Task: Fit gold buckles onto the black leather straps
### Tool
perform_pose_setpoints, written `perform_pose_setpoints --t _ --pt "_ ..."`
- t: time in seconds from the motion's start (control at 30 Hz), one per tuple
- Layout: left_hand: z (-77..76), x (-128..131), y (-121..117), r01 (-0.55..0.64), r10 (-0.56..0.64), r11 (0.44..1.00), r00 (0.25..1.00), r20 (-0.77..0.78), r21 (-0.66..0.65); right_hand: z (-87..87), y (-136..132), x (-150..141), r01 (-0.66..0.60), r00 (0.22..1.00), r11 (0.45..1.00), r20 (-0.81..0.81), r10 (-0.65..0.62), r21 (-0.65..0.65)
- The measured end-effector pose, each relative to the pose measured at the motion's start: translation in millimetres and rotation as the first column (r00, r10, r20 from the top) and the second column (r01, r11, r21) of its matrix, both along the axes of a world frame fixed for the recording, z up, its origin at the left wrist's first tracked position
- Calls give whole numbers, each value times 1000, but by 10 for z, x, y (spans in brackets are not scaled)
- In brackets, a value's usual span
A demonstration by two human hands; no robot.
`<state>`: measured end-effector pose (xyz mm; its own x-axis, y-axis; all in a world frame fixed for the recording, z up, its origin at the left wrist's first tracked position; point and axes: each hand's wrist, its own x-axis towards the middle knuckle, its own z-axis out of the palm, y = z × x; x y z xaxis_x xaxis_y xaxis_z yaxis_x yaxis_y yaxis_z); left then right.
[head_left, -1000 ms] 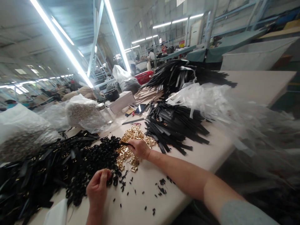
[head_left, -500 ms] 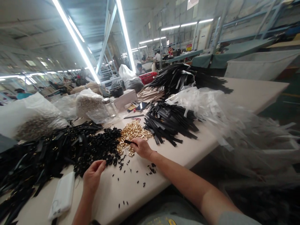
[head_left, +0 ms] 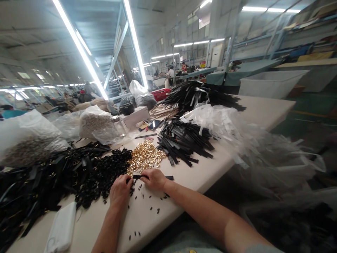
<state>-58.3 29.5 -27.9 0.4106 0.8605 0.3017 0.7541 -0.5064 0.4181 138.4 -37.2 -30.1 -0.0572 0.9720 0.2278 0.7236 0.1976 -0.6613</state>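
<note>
My right hand (head_left: 155, 180) is closed around a short black strap (head_left: 137, 176), whose other end sticks out behind the hand to the right. At the strap's left end, the fingers of my left hand (head_left: 120, 189) are pinched together on it. A small dark bit shows at those fingertips, too small to make out. Just beyond the hands lies a heap of gold buckles (head_left: 146, 154). Left of it spreads a pile of small black loops (head_left: 113, 168). Loose black straps (head_left: 184, 142) lie fanned out to the right of the buckles.
Buckled black straps (head_left: 39, 179) cover the table's left, near a white power-bank-like block (head_left: 61, 228). Bags of small parts (head_left: 96, 123), a glass jar (head_left: 119, 125) and a phone (head_left: 154, 124) stand or lie behind. Plastic bags (head_left: 252, 154) hang over the right edge.
My left hand has moved right and forward to meet the strap end. My right hand has come slightly nearer, and the strap now lies level between both hands. The view has shifted somewhat.
</note>
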Motion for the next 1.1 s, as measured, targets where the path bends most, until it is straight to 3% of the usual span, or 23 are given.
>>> perform_pose_setpoints --t 0.2,0.27,0.33,0.4,0.5,0.53,0.6,0.87,0.97,1.1 --pt "-41 -183 81 108 -107 994 994 34 -26 26 27 17 10 996 997 -89 -17 -79" --pt "-36 -233 117 65 -55 996 988 144 -68 59 89 1 -44 988 991 -153 24 -127" --pt "-20 -262 151 -16 78 985 931 358 -174 111 173 -34 -122 971 978 -223 83 -168" --pt "10 -269 174 -48 261 936 760 595 -349 169 260 -89 -161 965 977 -232 125 -143" --pt "66 -235 178 109 507 803 394 767 -586 218 348 -191 -92 989 996 -116 92 11" --pt "79 -213 171 176 558 763 307 771 -622 215 360 -225 -52 994 997 -93 57 55" --pt "89 -161 151 256 607 716 232 760 -650 181 358 -282 6 997 994 -80 2 109" --pt "-1 -53 135 284 632 662 286 721 -693 60 283 -306 -4 999 983 -37 11 184" --pt "-14 -71 146 272 622 668 307 720 -693 79 287 -284 24 998 983 -53 -14 179" --pt "-31 -97 158 247 591 693 344 730 -677 101 278 -285 -29 999 975 -32 37 221"
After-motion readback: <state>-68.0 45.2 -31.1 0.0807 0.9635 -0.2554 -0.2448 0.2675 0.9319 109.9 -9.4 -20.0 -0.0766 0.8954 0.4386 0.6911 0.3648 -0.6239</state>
